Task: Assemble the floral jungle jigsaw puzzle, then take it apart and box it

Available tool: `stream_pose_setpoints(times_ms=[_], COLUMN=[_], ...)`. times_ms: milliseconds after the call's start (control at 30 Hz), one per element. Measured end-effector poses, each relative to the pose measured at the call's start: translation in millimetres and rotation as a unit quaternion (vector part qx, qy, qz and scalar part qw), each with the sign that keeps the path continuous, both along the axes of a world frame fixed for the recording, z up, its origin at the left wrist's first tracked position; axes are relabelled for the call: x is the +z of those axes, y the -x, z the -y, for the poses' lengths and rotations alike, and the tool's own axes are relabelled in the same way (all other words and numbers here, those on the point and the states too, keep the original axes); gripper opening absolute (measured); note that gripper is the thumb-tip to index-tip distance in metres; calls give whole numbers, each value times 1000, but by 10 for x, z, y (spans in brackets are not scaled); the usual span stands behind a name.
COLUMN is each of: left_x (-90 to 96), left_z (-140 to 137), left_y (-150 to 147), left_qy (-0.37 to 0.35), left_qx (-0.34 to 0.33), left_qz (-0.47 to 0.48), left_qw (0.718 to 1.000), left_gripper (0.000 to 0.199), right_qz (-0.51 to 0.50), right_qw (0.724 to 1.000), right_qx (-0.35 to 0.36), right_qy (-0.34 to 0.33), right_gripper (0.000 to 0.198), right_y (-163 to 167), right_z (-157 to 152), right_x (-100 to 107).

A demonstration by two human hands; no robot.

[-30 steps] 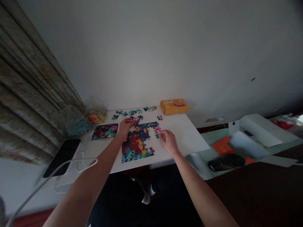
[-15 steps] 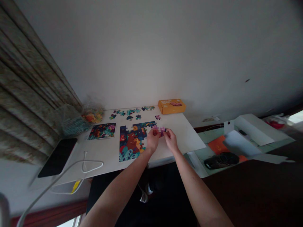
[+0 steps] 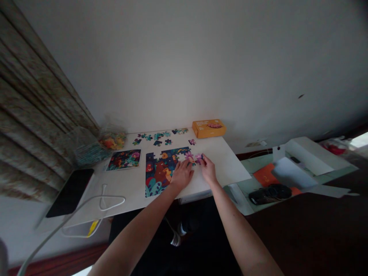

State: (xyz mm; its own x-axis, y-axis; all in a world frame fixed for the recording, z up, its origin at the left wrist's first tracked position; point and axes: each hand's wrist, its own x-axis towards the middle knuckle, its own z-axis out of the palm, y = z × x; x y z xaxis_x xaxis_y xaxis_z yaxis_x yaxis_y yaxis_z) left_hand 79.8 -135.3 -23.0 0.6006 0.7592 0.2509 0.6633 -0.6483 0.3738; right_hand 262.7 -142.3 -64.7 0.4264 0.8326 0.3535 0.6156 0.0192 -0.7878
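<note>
A partly joined jigsaw puzzle with a bear picture lies on the white table. My left hand rests flat over its right side, fingers stretched out, touching the pieces there. Pink-and-purple flower pieces show just beyond those fingertips. To the right, my right hand pinches a pink-and-purple puzzle piece, slightly apart from the flower pieces. Another pink piece lies loose farther back. Several loose teal and dark pieces are spread along the back of the table.
A picture card lies left of the puzzle. An orange box stands at the back right. Plastic bags, a black tablet-like slab and a white cable are at left. A black shoe sits on the lower glass surface at right.
My left hand has let go of the pink pieces, moved slightly left and flattened onto the puzzle. My right hand stays near its place, holding a pink piece.
</note>
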Motion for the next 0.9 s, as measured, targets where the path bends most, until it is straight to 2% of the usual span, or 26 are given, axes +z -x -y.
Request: stream_pose_setpoints(times_ms=[133,300,500,767,900], left_x=[9,38,58,41,29], left_z=[27,42,48,47,38], left_y=[-5,-7,-1,3,-4], left_qy=[-7,-6,0,-6,-5], left_qx=[-3,2,-1,1,0], left_qz=[-14,-1,10,12,11], left_qw=[1000,1000,1000,1000,1000], left_gripper=[39,40,41,42,42], right_qz=[89,168,197,247,275], right_qw=[995,984,979,967,958], right_qx=[-16,-21,-15,30,54], right_qy=[29,56,50,45,64], right_gripper=[49,42,31,31,32], right_y=[41,121,172,221,259], right_z=[0,42,106,179,201], right_x=[-12,81,201,300,307])
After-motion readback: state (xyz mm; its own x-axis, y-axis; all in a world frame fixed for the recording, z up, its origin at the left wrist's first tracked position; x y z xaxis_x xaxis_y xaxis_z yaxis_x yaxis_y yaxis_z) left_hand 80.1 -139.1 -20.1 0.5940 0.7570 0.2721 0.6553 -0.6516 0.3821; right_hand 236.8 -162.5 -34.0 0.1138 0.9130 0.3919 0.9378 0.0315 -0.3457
